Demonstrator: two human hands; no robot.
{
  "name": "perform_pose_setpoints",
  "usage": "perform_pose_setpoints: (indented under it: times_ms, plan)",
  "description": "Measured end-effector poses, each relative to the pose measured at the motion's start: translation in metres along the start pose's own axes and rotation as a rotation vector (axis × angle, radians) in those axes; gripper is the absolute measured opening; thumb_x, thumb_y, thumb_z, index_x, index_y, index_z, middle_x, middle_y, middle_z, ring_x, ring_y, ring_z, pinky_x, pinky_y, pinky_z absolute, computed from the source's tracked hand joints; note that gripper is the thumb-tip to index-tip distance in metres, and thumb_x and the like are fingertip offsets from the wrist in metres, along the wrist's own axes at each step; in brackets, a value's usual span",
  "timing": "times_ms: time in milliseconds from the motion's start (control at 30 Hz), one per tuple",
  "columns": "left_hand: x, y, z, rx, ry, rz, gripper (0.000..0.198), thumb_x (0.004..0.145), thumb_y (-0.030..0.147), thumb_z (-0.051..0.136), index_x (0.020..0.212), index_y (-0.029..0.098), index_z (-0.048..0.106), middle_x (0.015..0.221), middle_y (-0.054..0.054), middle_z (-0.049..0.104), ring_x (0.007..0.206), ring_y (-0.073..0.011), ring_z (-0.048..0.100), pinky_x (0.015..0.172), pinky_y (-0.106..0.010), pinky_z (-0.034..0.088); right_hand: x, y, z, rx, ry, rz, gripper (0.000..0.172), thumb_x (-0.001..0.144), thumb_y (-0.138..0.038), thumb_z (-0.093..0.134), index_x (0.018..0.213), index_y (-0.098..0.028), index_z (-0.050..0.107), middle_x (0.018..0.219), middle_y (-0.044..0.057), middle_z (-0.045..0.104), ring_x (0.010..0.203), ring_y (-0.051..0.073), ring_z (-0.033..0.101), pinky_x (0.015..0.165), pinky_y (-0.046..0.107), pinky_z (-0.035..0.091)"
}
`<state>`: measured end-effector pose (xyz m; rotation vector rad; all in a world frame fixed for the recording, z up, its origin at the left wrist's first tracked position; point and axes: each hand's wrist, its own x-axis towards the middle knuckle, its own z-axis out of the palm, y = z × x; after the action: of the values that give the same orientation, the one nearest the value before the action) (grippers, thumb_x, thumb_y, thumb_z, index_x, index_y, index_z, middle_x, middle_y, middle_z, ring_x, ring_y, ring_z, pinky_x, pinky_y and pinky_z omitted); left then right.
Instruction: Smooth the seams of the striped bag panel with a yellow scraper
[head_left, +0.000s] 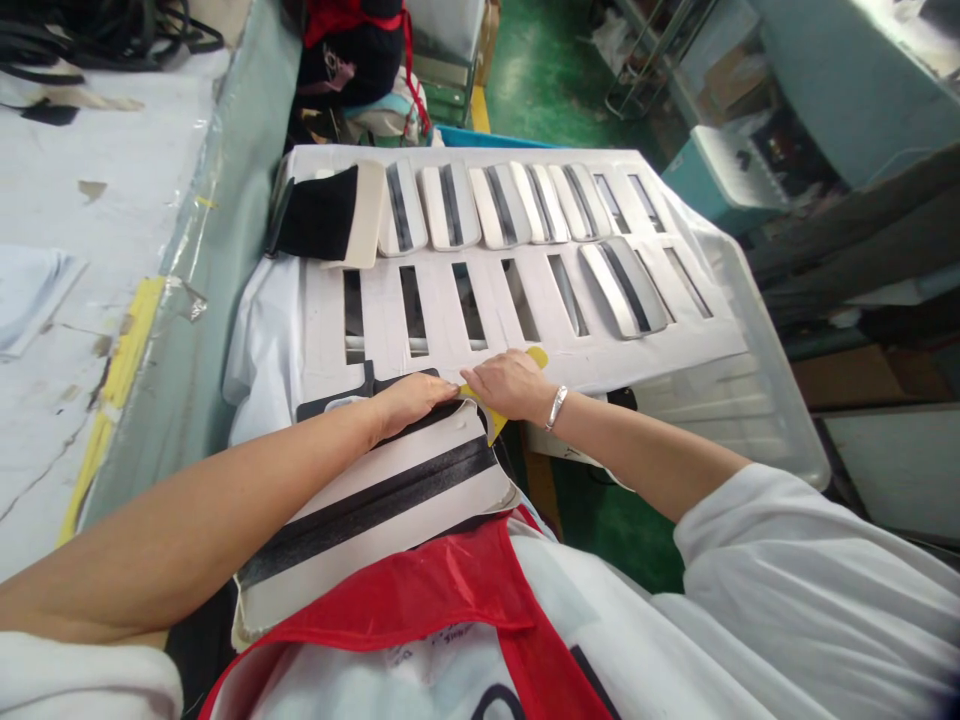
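A white curved panel (390, 475) with a black lengthwise stripe lies tilted across my lap, against the red apron. My left hand (412, 402) is closed over its far edge, fingers together and pointing right; the thumb is hidden. Close beside those fingertips, my right hand (514, 385) is closed around a yellow flat tool (496, 428), which looks like a plastic scraper. Its rounded end pokes out above the knuckles, and its pointed lower part touches or sits near the panel's right corner. A black piece (367, 382) lies just beyond my left hand.
Ahead stands a white slotted board (442, 360) bearing a row of striped panels (450, 205), a single panel (622, 288) and a black-and-cream piece (319, 212). A worktable (90, 200) runs along the left. A translucent bin (780, 370) stands at right.
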<state>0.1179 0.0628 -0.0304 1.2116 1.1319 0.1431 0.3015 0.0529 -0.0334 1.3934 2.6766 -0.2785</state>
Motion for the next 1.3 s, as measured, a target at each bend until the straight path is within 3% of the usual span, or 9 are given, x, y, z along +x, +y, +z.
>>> perform_pose_setpoints:
  times_ms: [433, 600, 833, 1067, 1167, 1300]
  plan:
    - [-0.008, 0.002, 0.006, 0.451, 0.1, 0.003, 0.038, 0.08, 0.044, 0.043, 0.056, 0.016, 0.053, 0.051, 0.0, 0.047, 0.054, -0.0133, 0.042, 0.053, -0.026, 0.031, 0.001, 0.0, 0.008, 0.058, 0.036, -0.042, 0.056, 0.099, -0.037, 0.022, 0.081, -0.012, 0.069, 0.084, 0.013, 0.071, 0.079, 0.024, 0.064, 0.068, 0.035, 0.032]
    - [-0.011, 0.0, 0.009, 0.525, 0.083, 0.098, 0.035, 0.082, 0.039, 0.042, 0.075, 0.016, 0.067, 0.076, -0.003, 0.067, 0.074, -0.0192, 0.057, 0.07, -0.027, 0.041, -0.003, -0.004, 0.006, 0.081, -0.012, -0.024, 0.058, 0.099, -0.039, 0.02, 0.083, -0.012, 0.069, 0.086, 0.014, 0.07, 0.081, 0.026, 0.065, 0.067, 0.035, 0.035]
    - [-0.003, 0.0, 0.003, 0.552, -0.029, 0.081, 0.039, 0.086, 0.042, 0.042, 0.086, 0.016, 0.071, 0.093, -0.004, 0.07, 0.089, -0.022, 0.062, 0.087, -0.028, 0.043, -0.018, -0.007, 0.003, -0.004, -0.146, -0.044, 0.047, 0.099, -0.032, 0.02, 0.124, -0.017, 0.057, 0.09, 0.016, 0.069, 0.086, 0.031, 0.065, 0.064, 0.037, 0.045]
    - [-0.005, 0.008, 0.017, 0.667, -0.075, 0.09, 0.042, 0.088, 0.035, 0.043, 0.12, 0.015, 0.062, 0.129, -0.008, 0.058, 0.12, -0.0236, 0.053, 0.104, -0.029, 0.034, -0.038, -0.017, 0.009, 0.113, -0.137, 0.247, 0.063, 0.098, -0.045, 0.014, 0.091, -0.013, 0.068, 0.082, 0.018, 0.069, 0.086, 0.029, 0.067, 0.07, 0.039, 0.05]
    - [-0.011, 0.012, 0.024, 0.756, -0.059, 0.09, 0.049, 0.089, 0.038, 0.043, 0.13, 0.013, 0.054, 0.135, -0.011, 0.052, 0.123, -0.0239, 0.05, 0.105, -0.03, 0.033, -0.047, -0.02, 0.008, 0.134, -0.166, 0.264, 0.066, 0.098, -0.047, 0.012, 0.089, -0.013, 0.068, 0.082, 0.019, 0.069, 0.086, 0.028, 0.068, 0.072, 0.038, 0.05]
    - [-0.017, 0.009, 0.029, 0.87, 0.014, 0.051, 0.057, 0.089, 0.051, 0.039, 0.128, 0.013, 0.054, 0.132, -0.016, 0.054, 0.12, -0.0292, 0.052, 0.101, -0.037, 0.038, -0.054, -0.024, 0.003, 0.105, -0.194, 0.253, 0.067, 0.098, -0.045, 0.009, 0.092, -0.012, 0.067, 0.085, 0.02, 0.068, 0.087, 0.026, 0.067, 0.073, 0.036, 0.05]
